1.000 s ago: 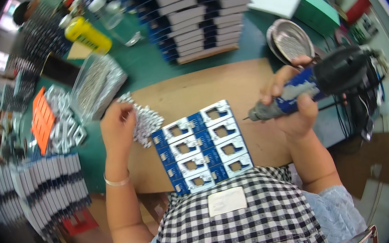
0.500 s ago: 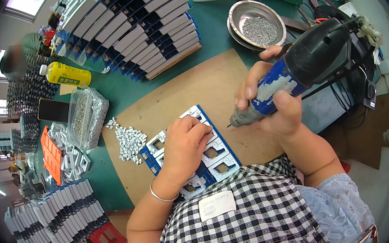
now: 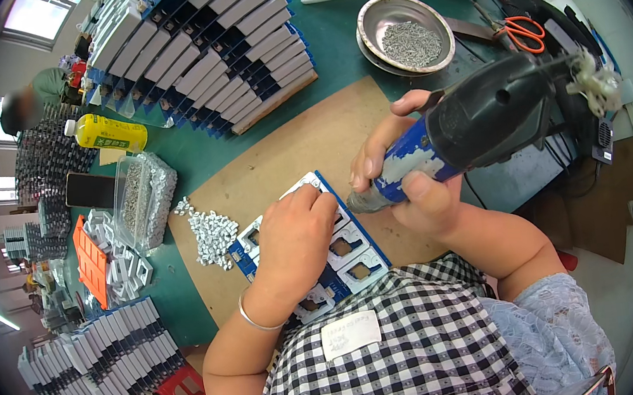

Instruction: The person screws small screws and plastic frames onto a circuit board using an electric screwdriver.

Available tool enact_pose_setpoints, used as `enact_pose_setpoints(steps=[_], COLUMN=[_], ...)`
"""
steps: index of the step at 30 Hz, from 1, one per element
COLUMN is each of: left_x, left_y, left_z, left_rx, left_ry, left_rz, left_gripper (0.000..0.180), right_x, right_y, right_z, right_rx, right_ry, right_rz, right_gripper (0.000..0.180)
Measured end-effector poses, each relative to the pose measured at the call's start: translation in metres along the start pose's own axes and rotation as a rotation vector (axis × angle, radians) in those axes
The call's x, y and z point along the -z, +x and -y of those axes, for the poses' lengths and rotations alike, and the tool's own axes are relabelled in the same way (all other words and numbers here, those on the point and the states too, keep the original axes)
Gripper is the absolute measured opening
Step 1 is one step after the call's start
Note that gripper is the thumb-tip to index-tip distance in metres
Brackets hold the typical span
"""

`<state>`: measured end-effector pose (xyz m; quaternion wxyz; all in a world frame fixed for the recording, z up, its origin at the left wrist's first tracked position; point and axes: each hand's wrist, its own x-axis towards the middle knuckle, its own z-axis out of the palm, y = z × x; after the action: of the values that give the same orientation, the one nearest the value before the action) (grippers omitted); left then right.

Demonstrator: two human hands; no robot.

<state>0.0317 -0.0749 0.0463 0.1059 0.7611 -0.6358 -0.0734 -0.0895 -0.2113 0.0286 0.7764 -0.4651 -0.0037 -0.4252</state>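
At the far left we have a clear tub of small metal parts [image 3: 141, 198] beside a yellow bottle [image 3: 108, 132], with an orange tray [image 3: 90, 261] nearer us and stacks of grey-and-white units [image 3: 109, 361] at the near left edge. A heap of small silver pieces [image 3: 211, 234] lies on the brown board [image 3: 303, 148], just left of the blue fixture with its white frames [image 3: 338, 253]. Our left hand [image 3: 294, 239], which a second ago was at that heap, now lies flat over the fixture, fingers spread and pressing down, gripping nothing that we can see. Further right, our right hand [image 3: 400, 180] is wrapped tight around the blue-and-black electric screwdriver [image 3: 473, 129], which has come down from mid-air so its tip now sits just beside the fixture's far right corner, next to our left fingertips. We judge from this that a piece has been placed and the driving of a screw is at hand. Far right sit a steel bowl of screws [image 3: 405, 33] and orange-handled scissors [image 3: 520, 30].
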Motion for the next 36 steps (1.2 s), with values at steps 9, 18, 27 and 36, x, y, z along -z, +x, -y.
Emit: enact_pose_setpoints(steps=[9, 18, 27, 36], left_x=[0.004, 0.002, -0.023, -0.032], left_y=[0.004, 0.004, -0.007, -0.011], left_z=[-0.003, 0.002, 0.02, 0.022], left_rx=[0.066, 0.031, -0.016, -0.006], left_ry=[-0.099, -0.059, -0.382, -0.415], left_rz=[0.036, 0.088, -0.233, -0.298], left_gripper=[0.008, 0.008, 0.015, 0.015], right_x=[0.002, 0.001, -0.006, -0.017], right_y=[0.0, 0.002, 0.013, 0.017], right_z=[0.001, 0.007, 0.006, 0.006], right_rx=[0.043, 0.053, 0.035, -0.037], right_ry=[-0.032, -0.012, -0.119, -0.201], right_rz=[0.003, -0.013, 0.194, 0.333], right_gripper=[0.065, 0.065, 0.065, 0.067])
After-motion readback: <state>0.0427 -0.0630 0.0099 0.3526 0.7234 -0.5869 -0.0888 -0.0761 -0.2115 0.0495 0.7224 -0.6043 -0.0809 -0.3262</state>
